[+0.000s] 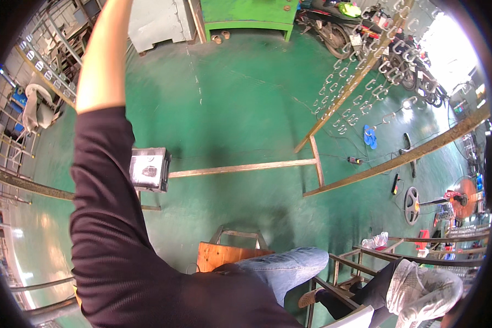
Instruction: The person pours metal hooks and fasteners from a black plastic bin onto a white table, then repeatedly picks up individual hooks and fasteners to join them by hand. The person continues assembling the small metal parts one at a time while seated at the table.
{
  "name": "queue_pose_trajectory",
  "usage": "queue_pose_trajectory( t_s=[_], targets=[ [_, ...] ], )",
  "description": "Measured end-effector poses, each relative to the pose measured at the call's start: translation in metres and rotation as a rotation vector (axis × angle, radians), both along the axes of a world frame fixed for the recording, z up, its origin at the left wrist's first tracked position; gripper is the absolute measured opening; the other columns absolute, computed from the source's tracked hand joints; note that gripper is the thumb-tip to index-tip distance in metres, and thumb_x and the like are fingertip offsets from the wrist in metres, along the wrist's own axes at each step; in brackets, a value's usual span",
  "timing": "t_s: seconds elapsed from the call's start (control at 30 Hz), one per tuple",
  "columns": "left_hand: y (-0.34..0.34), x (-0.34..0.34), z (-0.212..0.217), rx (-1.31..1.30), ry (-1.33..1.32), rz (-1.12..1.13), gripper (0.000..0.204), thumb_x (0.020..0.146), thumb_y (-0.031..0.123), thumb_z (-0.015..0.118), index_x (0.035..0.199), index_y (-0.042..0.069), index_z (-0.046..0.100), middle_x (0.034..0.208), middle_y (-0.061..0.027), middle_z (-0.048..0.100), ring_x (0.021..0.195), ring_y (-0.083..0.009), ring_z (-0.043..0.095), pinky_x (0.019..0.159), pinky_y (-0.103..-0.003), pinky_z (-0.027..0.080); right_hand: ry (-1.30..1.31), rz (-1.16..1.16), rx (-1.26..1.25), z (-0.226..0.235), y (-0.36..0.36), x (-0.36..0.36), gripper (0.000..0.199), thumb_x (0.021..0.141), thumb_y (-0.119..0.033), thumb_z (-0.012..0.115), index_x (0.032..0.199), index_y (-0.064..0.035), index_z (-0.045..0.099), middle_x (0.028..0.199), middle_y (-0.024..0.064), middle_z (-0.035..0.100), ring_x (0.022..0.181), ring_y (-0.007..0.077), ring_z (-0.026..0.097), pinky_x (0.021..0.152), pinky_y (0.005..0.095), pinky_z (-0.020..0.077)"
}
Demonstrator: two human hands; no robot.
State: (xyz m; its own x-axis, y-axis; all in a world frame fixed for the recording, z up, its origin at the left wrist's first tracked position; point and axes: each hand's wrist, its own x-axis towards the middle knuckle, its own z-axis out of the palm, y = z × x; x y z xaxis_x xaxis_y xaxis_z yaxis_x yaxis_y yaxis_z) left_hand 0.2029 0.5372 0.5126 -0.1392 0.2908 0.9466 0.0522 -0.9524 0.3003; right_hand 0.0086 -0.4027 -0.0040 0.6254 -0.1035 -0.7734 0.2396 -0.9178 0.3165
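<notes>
My left arm, in a dark sleeve (106, 180), reaches up along the left side. Its bare forearm (101, 65) runs out past the top edge, so the hand is cut off and whatever it touches is hidden. My right hand does not show anywhere. Beside the left sleeve a dark box with a pale printed top (149, 169) sits at the end of a metal frame bar (240, 168). Below it, partly covered by my body, is a wooden stool (224, 254). Strings of metal hooks (355, 101) hang from a slanted rail (361, 74) on the right.
A green table (251, 19) and a grey cabinet (161, 22) stand at the far side. Motorbikes (339, 33) are parked far right. Blue slippers (370, 136), cables and a fan (464, 199) occupy the right floor. Another person (421, 290) sits at lower right beside metal frames.
</notes>
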Motion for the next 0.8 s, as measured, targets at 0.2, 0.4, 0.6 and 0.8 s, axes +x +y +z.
queue_pose_trajectory(
  t_s=[0.2,0.4,0.6,0.8],
  targets=[
    [0.006,-0.045,-0.236,-0.325,0.067,-0.034,0.028,0.09,0.022,0.065,0.112,0.005,0.063,0.109,-0.0105,0.066,0.102,-0.0181,0.062,0.092,-0.031,0.047,-0.013,0.017,0.005,0.001,0.009,0.016,0.025,0.079,-0.026,0.061,0.097,-0.0139,0.072,0.106,0.0121,0.067,0.105,0.0278,0.063,0.104,0.0505,0.0337],
    [-0.004,-0.079,-0.428,-0.835,0.381,0.177,0.026,0.085,0.014,0.064,0.109,0.004,0.064,0.098,-0.0129,0.07,0.089,-0.0228,0.067,0.082,-0.034,0.052,-0.038,0.026,0.008,-0.002,0.022,0.029,0.025,0.078,-0.027,0.061,0.097,-0.0139,0.072,0.105,0.0121,0.067,0.104,0.0279,0.063,0.104,0.0509,0.0337],
    [0.009,-0.043,-0.381,-0.76,0.2,-0.066,0.03,0.089,0.017,0.065,0.114,0.003,0.063,0.103,-0.0101,0.068,0.088,-0.0163,0.064,0.084,-0.03,0.05,-0.064,0.039,0.015,-0.016,0.042,0.05,0.026,0.078,-0.028,0.061,0.097,-0.0139,0.072,0.104,0.0121,0.067,0.103,0.0281,0.063,0.104,0.0514,0.0336],
    [0.021,0.001,-0.189,-0.261,0.069,-0.198,0.032,0.09,0.021,0.065,0.117,0.003,0.064,0.11,-0.0102,0.066,0.101,-0.0181,0.061,0.092,-0.032,0.046,-0.065,0.041,0.016,-0.032,0.055,0.064,0.026,0.078,-0.028,0.061,0.097,-0.0139,0.072,0.103,0.0121,0.067,0.102,0.0282,0.063,0.103,0.0518,0.0336]
  ],
)
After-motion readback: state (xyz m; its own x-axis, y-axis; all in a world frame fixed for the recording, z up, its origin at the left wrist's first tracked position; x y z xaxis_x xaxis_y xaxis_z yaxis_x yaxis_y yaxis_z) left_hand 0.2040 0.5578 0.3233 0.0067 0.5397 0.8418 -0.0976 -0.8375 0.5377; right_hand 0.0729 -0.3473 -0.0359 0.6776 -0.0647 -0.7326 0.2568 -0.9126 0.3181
